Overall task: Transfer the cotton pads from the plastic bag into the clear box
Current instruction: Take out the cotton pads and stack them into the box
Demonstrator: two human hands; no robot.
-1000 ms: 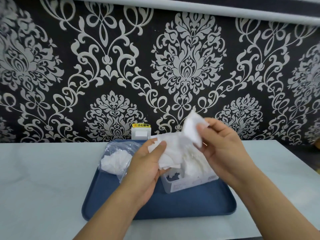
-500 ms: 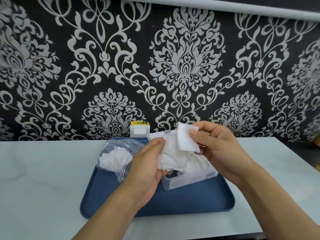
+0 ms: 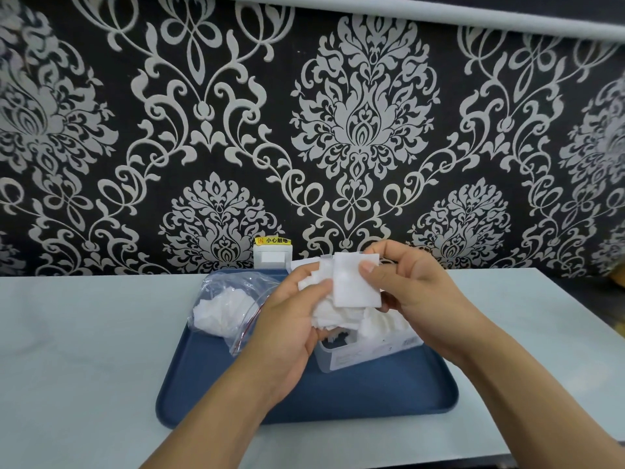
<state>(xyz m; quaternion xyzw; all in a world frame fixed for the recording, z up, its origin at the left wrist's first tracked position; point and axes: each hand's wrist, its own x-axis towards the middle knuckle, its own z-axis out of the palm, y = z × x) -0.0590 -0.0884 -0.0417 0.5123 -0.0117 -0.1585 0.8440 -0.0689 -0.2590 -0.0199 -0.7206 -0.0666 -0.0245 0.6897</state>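
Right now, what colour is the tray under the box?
Dark blue; the tray shows plainly in the head view.

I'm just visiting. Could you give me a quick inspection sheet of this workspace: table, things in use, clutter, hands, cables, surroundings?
Surface: pale table bearing a dark blue plastic tray.
Job's things: clear plastic bag with white cotton pads inside, on the tray; clear box beside it, partly filled.
Clutter: nothing seen.
Hands: left hand grips a bunch of pads; right hand pinches one square cotton pad.
Cables: nothing seen.
Surroundings: black-and-silver damask wallpaper; white wall socket with a yellow label.
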